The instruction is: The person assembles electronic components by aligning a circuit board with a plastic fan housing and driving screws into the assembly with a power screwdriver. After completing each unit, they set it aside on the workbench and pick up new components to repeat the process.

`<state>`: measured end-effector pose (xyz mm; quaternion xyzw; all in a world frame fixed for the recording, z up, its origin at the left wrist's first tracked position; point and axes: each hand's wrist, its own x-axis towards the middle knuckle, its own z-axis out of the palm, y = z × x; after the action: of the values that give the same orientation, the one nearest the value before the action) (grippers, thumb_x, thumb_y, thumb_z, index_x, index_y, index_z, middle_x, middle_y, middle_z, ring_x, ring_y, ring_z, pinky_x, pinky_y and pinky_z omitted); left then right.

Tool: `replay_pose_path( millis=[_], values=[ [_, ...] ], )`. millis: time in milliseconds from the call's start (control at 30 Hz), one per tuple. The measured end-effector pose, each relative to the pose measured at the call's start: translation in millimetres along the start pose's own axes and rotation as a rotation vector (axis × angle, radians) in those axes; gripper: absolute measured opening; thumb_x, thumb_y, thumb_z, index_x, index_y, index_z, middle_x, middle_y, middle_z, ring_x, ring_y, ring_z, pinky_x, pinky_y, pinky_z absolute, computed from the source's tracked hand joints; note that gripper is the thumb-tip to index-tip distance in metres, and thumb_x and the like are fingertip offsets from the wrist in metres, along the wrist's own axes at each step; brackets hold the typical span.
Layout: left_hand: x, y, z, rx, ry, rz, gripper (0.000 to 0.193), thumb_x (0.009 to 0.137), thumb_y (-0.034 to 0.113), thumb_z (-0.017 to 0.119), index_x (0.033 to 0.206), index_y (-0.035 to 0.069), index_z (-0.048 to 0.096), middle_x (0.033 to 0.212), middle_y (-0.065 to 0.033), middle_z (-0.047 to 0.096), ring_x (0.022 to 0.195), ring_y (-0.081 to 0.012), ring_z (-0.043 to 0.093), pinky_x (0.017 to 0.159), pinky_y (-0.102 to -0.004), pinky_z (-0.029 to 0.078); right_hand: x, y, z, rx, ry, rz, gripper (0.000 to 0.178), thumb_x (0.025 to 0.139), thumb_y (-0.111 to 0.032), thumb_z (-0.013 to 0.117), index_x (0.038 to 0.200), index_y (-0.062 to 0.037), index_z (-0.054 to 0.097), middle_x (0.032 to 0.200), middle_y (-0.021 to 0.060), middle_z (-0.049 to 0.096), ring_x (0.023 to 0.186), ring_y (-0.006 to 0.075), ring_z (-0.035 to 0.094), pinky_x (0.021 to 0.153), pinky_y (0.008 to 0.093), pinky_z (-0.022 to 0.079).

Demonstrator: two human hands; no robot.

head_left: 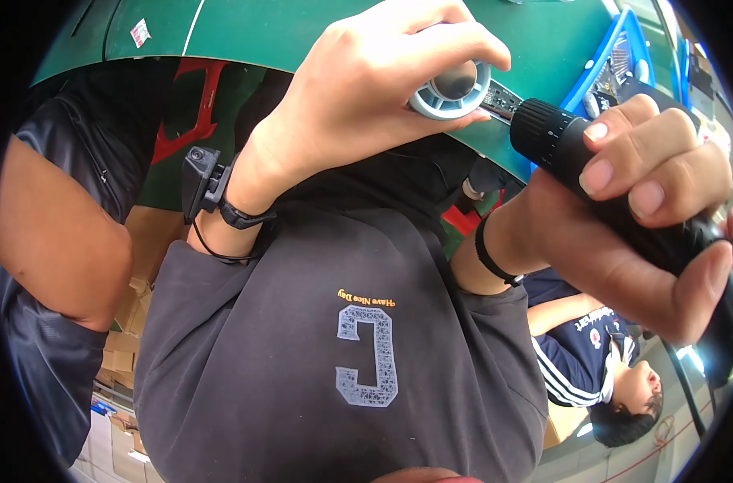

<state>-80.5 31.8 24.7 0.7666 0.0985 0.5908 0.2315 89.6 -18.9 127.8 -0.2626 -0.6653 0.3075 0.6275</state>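
My left hand (366,80) is closed around a round pale blue plastic part (455,83) with a spoked rim and a dark, rounded centre. Thumb and forefinger curl about its edge over the green table (254,28). Wrapped in my right hand (656,161) is a black electric screwdriver (547,137) with a ridged, marked collar. Its front end points left, towards the pale blue part. Whether the two touch cannot be made out. A narrow dark strip with a silvery edge (502,101) shows between them; what it belongs to is unclear.
A blue tray (638,50) with small metal pieces lies at the right of the table. Red stool frames (197,113) show underneath. One person sits at the left, their bare knee (61,233) near my arm; another person (592,346) is at the lower right.
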Motion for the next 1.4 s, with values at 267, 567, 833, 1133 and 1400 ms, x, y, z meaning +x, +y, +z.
replay_pose_path(
  millis=[267,567,833,1133,1400],
  values=[
    [5,7,-17,0.202,-0.114,-0.010,0.034,0.077,0.004,0.083,0.107,0.004,0.068,0.094,-0.0128,0.064,0.086,-0.0308,0.067,0.071,-0.0348,0.054,14,4,12,0.044,-0.099,-0.007,0.025,0.092,-0.034,0.046,0.095,-0.0111,0.055,0.067,0.0039,0.048,0.045,0.0166,0.047,0.050,0.0323,0.047],
    [2,26,-21,-0.028,-0.199,-0.450,0.049,0.068,0.003,0.091,0.114,0.005,0.071,0.104,-0.0105,0.069,0.094,-0.0251,0.068,0.080,-0.0325,0.056,4,-9,39,-0.030,0.239,0.111,0.023,0.092,-0.029,0.047,0.099,-0.0092,0.056,0.066,0.0036,0.048,0.048,0.0165,0.047,0.055,0.0335,0.048],
    [28,6,-50,0.345,-0.263,-0.272,0.047,0.069,0.006,0.090,0.113,0.007,0.073,0.104,-0.0093,0.069,0.093,-0.0261,0.069,0.079,-0.0330,0.056,-27,-85,20,-0.010,0.653,-0.211,0.029,0.092,-0.026,0.052,0.111,-0.0053,0.060,0.069,0.0032,0.049,0.052,0.0161,0.049,0.060,0.0338,0.048],
    [80,5,-49,0.572,-0.317,-0.194,0.039,0.077,0.024,0.087,0.111,0.010,0.073,0.113,-0.0050,0.069,0.102,-0.0258,0.067,0.082,-0.0379,0.055,-96,-85,-45,-0.197,0.881,-0.153,0.032,0.092,-0.021,0.051,0.119,-0.0044,0.049,0.066,0.0066,0.049,0.050,0.0185,0.050,0.055,0.0333,0.048],
    [126,-7,27,0.765,-0.620,0.070,0.039,0.090,0.032,0.076,0.120,0.008,0.071,0.123,-0.0113,0.068,0.109,-0.0343,0.064,0.097,-0.0440,0.048,-72,-117,-101,-0.303,0.968,-0.280,0.028,0.092,-0.023,0.048,0.112,-0.0044,0.050,0.064,0.0054,0.046,0.049,0.0196,0.048,0.052,0.0322,0.046]
  ],
)
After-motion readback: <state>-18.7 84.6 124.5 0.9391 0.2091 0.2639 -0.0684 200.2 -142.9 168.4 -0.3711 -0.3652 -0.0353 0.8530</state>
